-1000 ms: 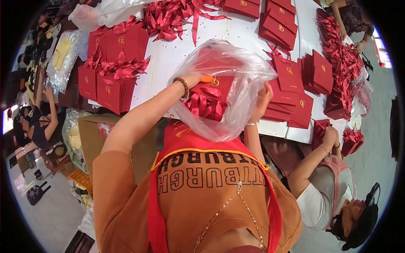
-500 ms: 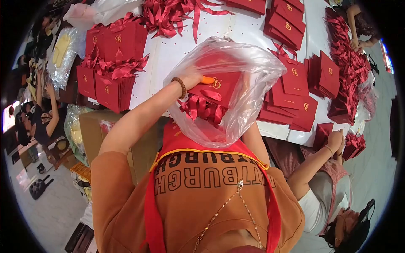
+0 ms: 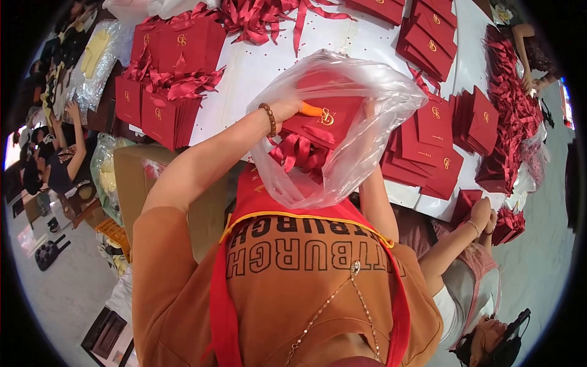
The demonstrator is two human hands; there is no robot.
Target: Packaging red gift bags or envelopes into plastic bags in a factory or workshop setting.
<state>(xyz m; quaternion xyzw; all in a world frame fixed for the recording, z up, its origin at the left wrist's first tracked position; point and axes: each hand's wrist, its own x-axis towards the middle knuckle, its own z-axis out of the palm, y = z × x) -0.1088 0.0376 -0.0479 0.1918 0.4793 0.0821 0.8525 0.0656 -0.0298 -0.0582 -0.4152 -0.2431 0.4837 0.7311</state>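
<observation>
Head view: clamping red gift bag (image 3: 343, 113) with left hand (image 3: 286, 112), likely to steady it inside clear plastic sack (image 3: 356, 164); cannot tell grip of veiled right hand (image 3: 372, 113).

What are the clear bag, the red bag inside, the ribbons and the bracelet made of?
Clear bag: thin plastic film, seemingly: transparent, shiny, creased.
Red bag: probably matte card or paper: flat face, crisp edges.
Ribbons: likely satin fabric, from sheen and soft loops.
Bracelet: brown beads, perhaps wood; too small to tell.
</observation>
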